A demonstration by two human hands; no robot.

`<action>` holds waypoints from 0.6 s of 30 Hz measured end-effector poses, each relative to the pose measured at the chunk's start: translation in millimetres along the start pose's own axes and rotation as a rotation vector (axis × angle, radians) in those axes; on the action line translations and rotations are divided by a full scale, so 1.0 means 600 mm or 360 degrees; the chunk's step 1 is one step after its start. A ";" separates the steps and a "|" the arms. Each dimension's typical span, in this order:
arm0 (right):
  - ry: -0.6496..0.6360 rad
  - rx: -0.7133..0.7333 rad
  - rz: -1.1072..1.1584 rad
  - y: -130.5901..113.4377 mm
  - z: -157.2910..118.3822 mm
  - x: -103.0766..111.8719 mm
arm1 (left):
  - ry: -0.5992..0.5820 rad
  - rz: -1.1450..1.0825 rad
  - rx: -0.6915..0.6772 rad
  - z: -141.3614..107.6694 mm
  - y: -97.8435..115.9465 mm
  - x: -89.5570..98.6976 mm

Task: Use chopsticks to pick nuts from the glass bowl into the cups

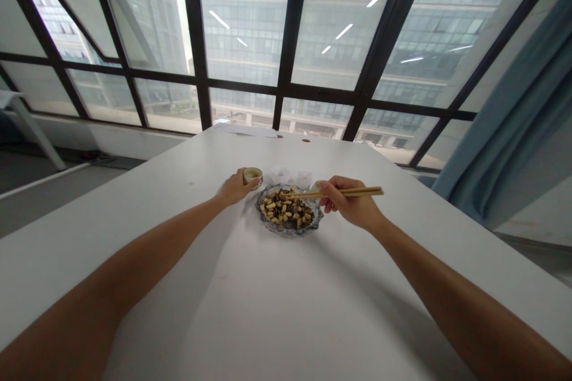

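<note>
Hands (233,188) grip cup (252,173), chopsticks (363,191); cup's markings (260,183) illegible.

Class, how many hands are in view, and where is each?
2: the left hand holding a small cup beside the glass dish; the right hand holding chopsticks reaching over it.

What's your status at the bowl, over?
Left hand on cup. Right hand holding chopsticks, tips at nuts in bowl. White items just behind bowl, none covering nuts.
</note>
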State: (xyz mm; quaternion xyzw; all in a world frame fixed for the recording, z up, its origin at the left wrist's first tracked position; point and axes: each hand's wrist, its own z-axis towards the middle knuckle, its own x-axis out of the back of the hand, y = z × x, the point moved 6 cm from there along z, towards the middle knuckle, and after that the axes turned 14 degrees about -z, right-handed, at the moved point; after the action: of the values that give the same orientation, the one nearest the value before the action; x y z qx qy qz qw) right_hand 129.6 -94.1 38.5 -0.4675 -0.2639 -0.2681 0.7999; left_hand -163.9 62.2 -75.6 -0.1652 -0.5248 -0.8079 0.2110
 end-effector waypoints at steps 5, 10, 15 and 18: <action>0.0091 -0.0231 0.0390 0.036 0.015 0.015 | -0.0051 0.0083 0.0075 -0.003 0.002 -0.001; 0.0123 -0.0330 0.0533 0.056 0.022 0.022 | -0.0057 0.0051 -0.0046 -0.004 0.006 -0.002; 0.0194 -0.0030 0.0142 0.018 0.009 0.034 | 0.0004 -0.0008 -0.0190 -0.002 0.017 0.003; 0.0185 0.0429 -0.0467 -0.044 -0.014 0.034 | 0.0029 -0.0004 -0.0373 -0.005 0.034 0.007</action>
State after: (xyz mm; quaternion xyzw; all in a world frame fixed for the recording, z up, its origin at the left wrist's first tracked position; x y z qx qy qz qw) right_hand 127.8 -116.6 64.7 -0.2966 -0.3161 -0.3704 0.8215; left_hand -157.2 51.3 -59.1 -0.1808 -0.4252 -0.8654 0.1940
